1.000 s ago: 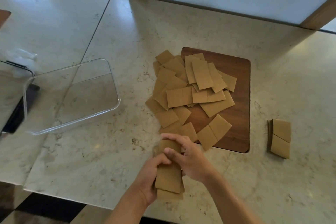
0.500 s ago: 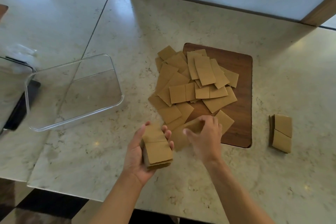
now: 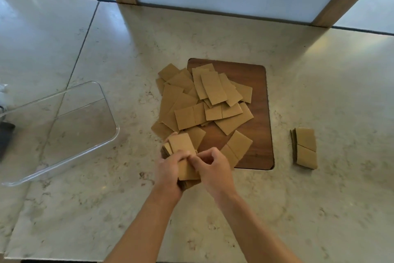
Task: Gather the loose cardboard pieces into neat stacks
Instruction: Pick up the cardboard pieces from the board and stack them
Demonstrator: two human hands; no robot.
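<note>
Cardboard pile (image 3: 200, 102) on board (image 3: 259, 92), tub (image 3: 64, 132) left, stack (image 3: 305, 147) right.

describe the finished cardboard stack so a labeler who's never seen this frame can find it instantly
Start at the dark wooden board set into the marble counter, heaped with loose cardboard pieces. Go right, past the board's right edge, onto bare marble. The small stack lies there alone, touching nothing, its edges roughly squared, unlike the scattered heap or the bundle held in the hands.
</note>
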